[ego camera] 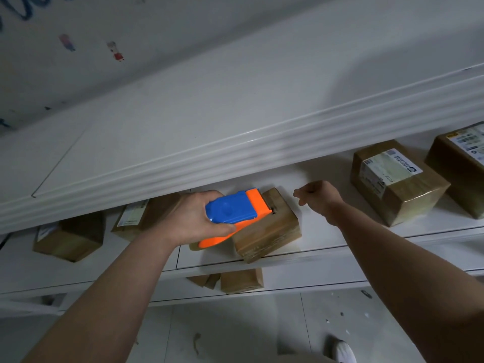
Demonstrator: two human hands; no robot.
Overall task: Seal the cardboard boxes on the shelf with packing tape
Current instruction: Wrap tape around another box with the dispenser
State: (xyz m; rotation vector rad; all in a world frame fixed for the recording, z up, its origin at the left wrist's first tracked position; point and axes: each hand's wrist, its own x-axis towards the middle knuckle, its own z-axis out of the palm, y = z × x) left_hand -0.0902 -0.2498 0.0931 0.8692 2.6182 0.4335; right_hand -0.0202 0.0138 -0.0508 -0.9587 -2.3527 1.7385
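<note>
My left hand (191, 218) grips a blue and orange tape dispenser (235, 213), whose orange front end rests on the top of a small cardboard box (272, 231) on the white shelf (322, 231). Glossy tape covers this box. My right hand (318, 196) hovers just right of the box, fingers loosely curled, holding nothing and not touching the box. A larger labelled box (398, 184) stands further right on the same shelf, and another labelled box (461, 169) lies at the far right edge.
Two more boxes (70, 237) (146, 216) sit on the shelf to the left, partly under the thick white board above (235, 153). Another box (241, 281) shows on the shelf below. A white shoe (345, 352) and scraps lie on the tiled floor.
</note>
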